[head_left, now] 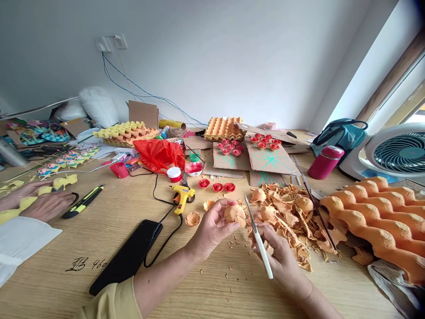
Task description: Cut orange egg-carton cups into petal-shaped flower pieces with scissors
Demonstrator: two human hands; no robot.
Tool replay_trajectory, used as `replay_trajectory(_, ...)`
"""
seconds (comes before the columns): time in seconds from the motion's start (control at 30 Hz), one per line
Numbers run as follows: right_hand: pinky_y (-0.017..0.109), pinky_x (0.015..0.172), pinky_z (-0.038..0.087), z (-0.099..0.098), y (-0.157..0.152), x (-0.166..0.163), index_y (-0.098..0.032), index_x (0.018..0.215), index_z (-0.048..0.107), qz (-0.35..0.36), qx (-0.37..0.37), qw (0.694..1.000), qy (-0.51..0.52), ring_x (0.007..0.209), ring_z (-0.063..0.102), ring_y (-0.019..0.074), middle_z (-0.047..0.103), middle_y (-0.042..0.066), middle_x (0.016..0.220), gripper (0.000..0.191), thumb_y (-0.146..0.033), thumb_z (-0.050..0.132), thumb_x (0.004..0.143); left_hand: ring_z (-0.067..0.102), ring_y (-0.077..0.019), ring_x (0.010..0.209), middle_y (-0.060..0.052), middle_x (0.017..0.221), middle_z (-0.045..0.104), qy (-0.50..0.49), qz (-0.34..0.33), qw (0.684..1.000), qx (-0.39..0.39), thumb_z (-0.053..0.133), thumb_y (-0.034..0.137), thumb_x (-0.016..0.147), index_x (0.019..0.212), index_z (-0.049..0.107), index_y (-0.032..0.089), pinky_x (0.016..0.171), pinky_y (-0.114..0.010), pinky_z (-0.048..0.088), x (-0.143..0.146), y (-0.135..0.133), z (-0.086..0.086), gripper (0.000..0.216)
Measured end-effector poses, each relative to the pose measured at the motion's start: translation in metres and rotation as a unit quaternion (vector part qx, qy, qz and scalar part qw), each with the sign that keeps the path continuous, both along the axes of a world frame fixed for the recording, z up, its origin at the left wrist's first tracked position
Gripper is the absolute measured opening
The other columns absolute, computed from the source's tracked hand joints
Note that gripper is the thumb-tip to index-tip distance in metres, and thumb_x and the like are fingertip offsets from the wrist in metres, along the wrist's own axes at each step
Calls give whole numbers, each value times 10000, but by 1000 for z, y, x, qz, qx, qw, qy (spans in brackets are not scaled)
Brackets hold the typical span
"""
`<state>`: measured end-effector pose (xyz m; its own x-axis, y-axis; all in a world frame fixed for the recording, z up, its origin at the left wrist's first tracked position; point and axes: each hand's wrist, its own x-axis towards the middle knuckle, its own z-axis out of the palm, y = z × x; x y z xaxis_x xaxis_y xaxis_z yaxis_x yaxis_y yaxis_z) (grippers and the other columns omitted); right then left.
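My left hand (212,226) pinches an orange egg-tray cup (235,215) between thumb and fingers, its rounded, rough side showing and its edge cut into petal-like flaps. My right hand (277,252) is closed around white-handled scissors (262,252), seen nearly edge-on, with the metal blades pointing up just right of the cup. Two trimmed orange cups, one a flower-shaped cup (192,219), lie left of my left hand. Beyond my right hand spreads a heap of orange scraps (292,212) with some uncut cups among them. Small cut bits are scattered on the wooden table (186,283) beneath my hands.
At right lies a large orange egg tray (375,212), near a pink bottle (326,162) and a fan (398,150). Red paper roses (217,187) sit ahead. A yellow glue gun (183,198) and black phone (126,257) lie left. A co-worker's hands (49,204) hold yellow pieces.
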<state>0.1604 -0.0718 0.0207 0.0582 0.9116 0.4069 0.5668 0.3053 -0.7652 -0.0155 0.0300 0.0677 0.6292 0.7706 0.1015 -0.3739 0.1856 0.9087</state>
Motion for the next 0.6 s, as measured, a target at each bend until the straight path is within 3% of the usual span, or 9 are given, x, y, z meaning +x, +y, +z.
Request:
replay_trajectory(0.17, 292, 681, 489, 3, 0, -3, -230, 910, 576, -2, -31, 991, 133, 743, 567, 175, 618, 13, 838, 224, -447, 628, 915, 585, -120, 823, 13, 913, 623, 34, -18, 999, 1, 830, 221, 705, 994, 557, 215, 804, -265, 457, 4, -10, -5, 398)
replay_trajectory(0.3, 276, 580, 486, 5, 2, -9, -251, 1005, 572, -24, -48, 976, 212, 648, 539, 160, 605, -1, 812, 387, -571, 699, 830, 593, -157, 909, -15, 972, 629, 60, -53, 995, 52, 781, 210, 765, 1002, 518, 219, 864, -299, 449, 4, -16, -13, 354)
replay_trajectory(0.43, 273, 579, 482, 7, 2, -10, -246, 983, 577, -37, -51, 973, 221, 636, 520, 152, 573, -13, 779, 438, -603, 734, 782, 565, -171, 935, -29, 991, 616, 67, -79, 989, 105, 790, 243, 756, 1000, 530, 213, 860, -290, 429, 3, -14, -18, 358)
replay_trajectory(0.6, 286, 665, 497, -1, -1, -5, -237, 992, 563, 7, -76, 976, 206, 751, 553, 175, 593, 15, 874, 362, -519, 725, 835, 480, -126, 736, 12, 777, 528, 81, -72, 992, 61, 771, 414, 768, 820, 537, 185, 695, -260, 363, 5, -9, -15, 331)
